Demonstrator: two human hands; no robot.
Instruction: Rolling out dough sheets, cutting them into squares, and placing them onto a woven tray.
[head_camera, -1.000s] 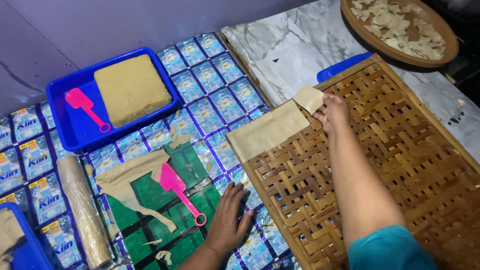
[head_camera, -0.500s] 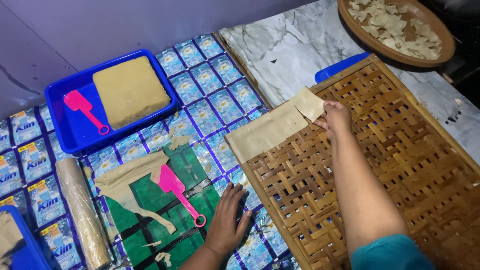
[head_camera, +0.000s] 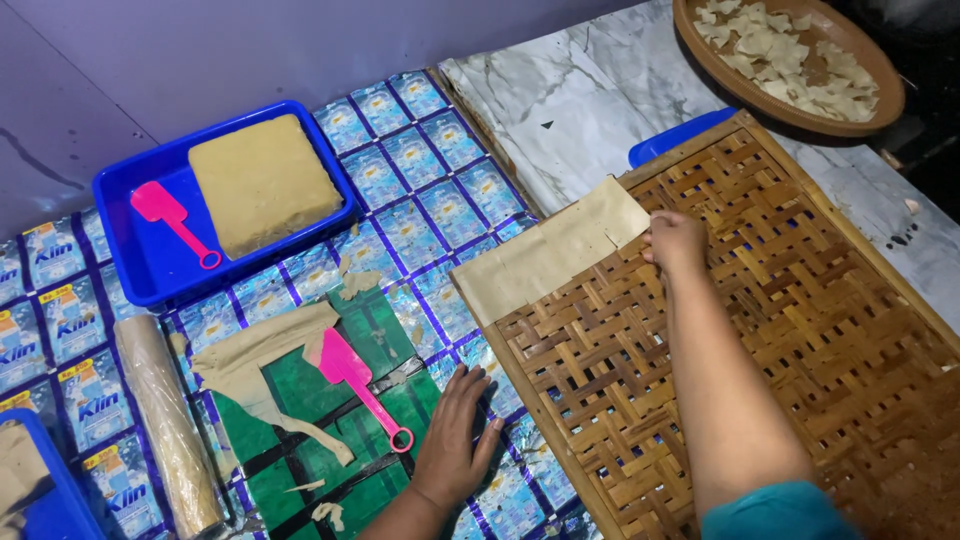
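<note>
Here, your right hand (head_camera: 678, 240) rests fingertips-down on the corner of the thin tan rectangular dough sheet (head_camera: 550, 252), which lies at the top-left corner of the woven bamboo drying tray (head_camera: 760, 330). I cannot tell whether it pinches the edge or merely presses. Smooth it gently — the sheet looks thin enough to tear. Its long axis runs diagonally, from lower left toward upper right, along the tray's edge. Your left hand (head_camera: 455, 440) lies open and flat, palm down — holding nothing — just beside the pink plastic scraper (head_camera: 355, 380).
</note>
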